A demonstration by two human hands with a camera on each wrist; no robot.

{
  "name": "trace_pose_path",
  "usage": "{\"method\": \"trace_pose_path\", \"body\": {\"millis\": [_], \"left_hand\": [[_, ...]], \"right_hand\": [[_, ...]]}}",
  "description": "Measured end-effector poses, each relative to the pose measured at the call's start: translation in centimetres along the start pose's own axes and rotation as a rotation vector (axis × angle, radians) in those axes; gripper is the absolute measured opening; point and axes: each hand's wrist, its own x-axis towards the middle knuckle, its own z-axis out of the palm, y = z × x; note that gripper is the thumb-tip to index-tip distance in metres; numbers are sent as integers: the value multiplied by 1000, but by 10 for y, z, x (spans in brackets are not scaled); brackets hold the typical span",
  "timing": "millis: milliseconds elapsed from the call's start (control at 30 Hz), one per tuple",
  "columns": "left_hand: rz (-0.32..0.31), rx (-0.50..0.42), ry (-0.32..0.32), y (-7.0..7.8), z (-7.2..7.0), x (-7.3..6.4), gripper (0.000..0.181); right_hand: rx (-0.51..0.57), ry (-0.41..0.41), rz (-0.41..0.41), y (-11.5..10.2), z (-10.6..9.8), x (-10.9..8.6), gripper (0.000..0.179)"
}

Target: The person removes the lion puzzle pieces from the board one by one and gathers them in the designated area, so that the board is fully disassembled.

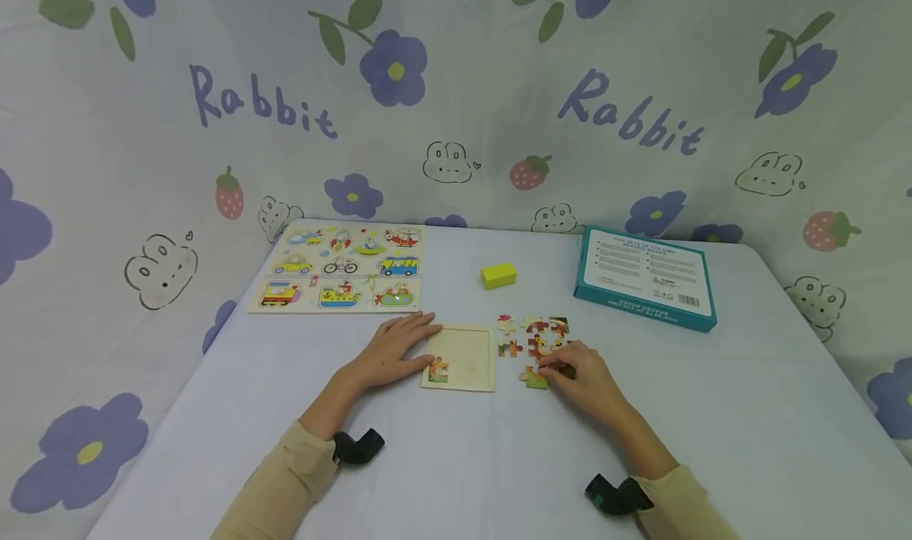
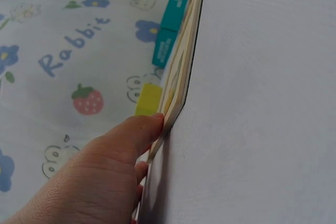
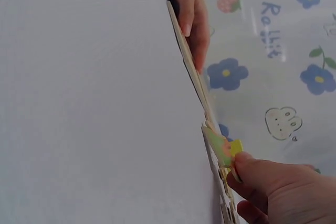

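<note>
A shallow square wooden puzzle tray point(image 1: 466, 354) lies on the table, with one picture piece point(image 1: 438, 370) in its lower left corner. My left hand point(image 1: 388, 351) rests against the tray's left side, fingers extended and thumb on the edge. Just right of the tray, my right hand point(image 1: 590, 380) pinches a green and orange jigsaw piece point(image 3: 219, 145) between thumb and finger; the right wrist view shows it tilted up. Loose jigsaw pieces point(image 1: 509, 348) lie between the tray and this hand, some partly covered by its fingers.
Behind the left hand lies a wooden vehicle puzzle board point(image 1: 338, 279). A yellow block point(image 1: 498, 275) sits beyond the tray. At the back right is a teal and white box point(image 1: 644, 279). A patterned curtain point(image 1: 456, 89) hangs behind the white table point(image 1: 769, 437).
</note>
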Motion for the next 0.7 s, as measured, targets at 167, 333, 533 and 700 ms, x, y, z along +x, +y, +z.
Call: {"method": "trace_pose_path", "body": {"millis": [167, 333, 533, 700], "left_hand": [[4, -9, 4, 0, 0, 1, 57], [0, -8, 5, -1, 0, 1, 57], [-9, -7, -4, 0, -1, 1, 57], [-12, -9, -9, 1, -1, 1, 57]], "right_hand": [[-2, 5, 7, 6, -1, 0, 10], [-20, 3, 4, 10, 0, 0, 10], [-12, 2, 18, 13, 0, 0, 11], [-1, 3, 22, 13, 0, -1, 12]]}}
